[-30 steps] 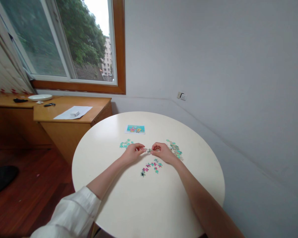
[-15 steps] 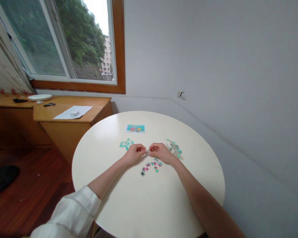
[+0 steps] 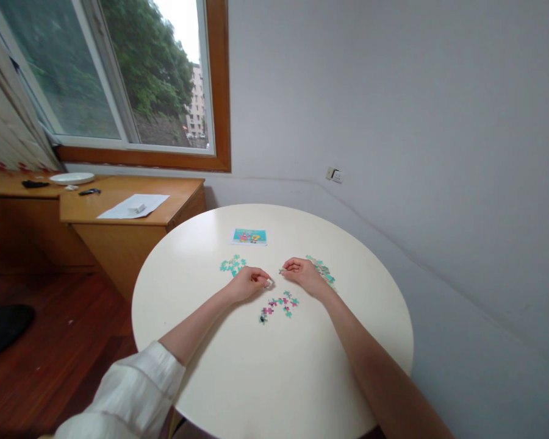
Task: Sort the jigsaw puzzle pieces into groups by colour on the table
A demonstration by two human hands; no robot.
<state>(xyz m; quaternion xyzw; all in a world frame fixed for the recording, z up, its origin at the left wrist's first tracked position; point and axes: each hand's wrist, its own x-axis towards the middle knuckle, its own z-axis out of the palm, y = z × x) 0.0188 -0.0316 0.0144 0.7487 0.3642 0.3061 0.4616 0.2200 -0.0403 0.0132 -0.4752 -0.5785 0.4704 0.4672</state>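
Over the middle of the round white table (image 3: pixel 274 378), the left hand (image 3: pixel 251 284) pinches a small pale jigsaw piece (image 3: pixel 269 283); the right hand (image 3: pixel 302 274), fingers curled, pinches a small greenish jigsaw piece (image 3: pixel 282 271). Pink-and-teal jigsaw pieces (image 3: pixel 268 311) lie nearer the near edge. Single-piece handling seems in hand; the next move likely calls for fine fingertip control.

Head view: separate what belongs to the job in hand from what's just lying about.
In the job:
- pale jigsaw piece in the left hand
- small jigsaw piece in the right hand
- loose jigsaw pieces on the round table
- cartoon picture card, probably the reference

Lying about, on the wooden desk:
- white plate
- paper sheet
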